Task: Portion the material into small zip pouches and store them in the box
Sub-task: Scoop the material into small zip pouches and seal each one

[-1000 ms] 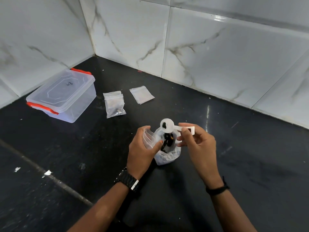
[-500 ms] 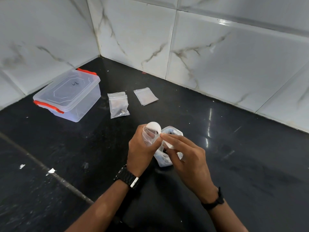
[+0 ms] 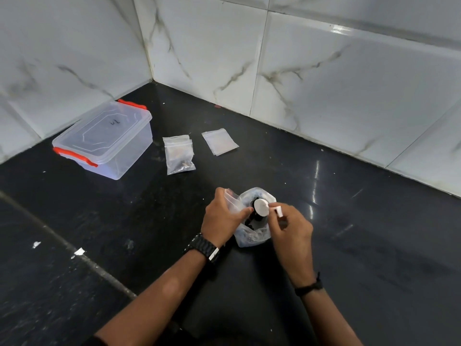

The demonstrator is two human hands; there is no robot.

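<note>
Lid marking (image 3: 115, 122) unreadable; material (image 3: 252, 237) in bag indistinct.

The right hand (image 3: 289, 228) lifted the white scoop (image 3: 262, 207) back out of the open bag (image 3: 252, 236) (half a second earlier its fingers had reached inside), bowl tipped above the bag's mouth.

A bench (image 3: 349, 245) meets tiled walls (image 3: 324, 83) at a corner, far left. A lidded box (image 3: 104, 138) sits on the bench near that corner. Right of the box lies a filled pouch (image 3: 178, 154), and right of that, a flat pouch (image 3: 219, 142). Nearer the viewer stands an open bag (image 3: 252, 237), between the left hand (image 3: 222, 221) and the right hand (image 3: 291, 229). A scoop (image 3: 263, 207) is over the bag's mouth.
</note>
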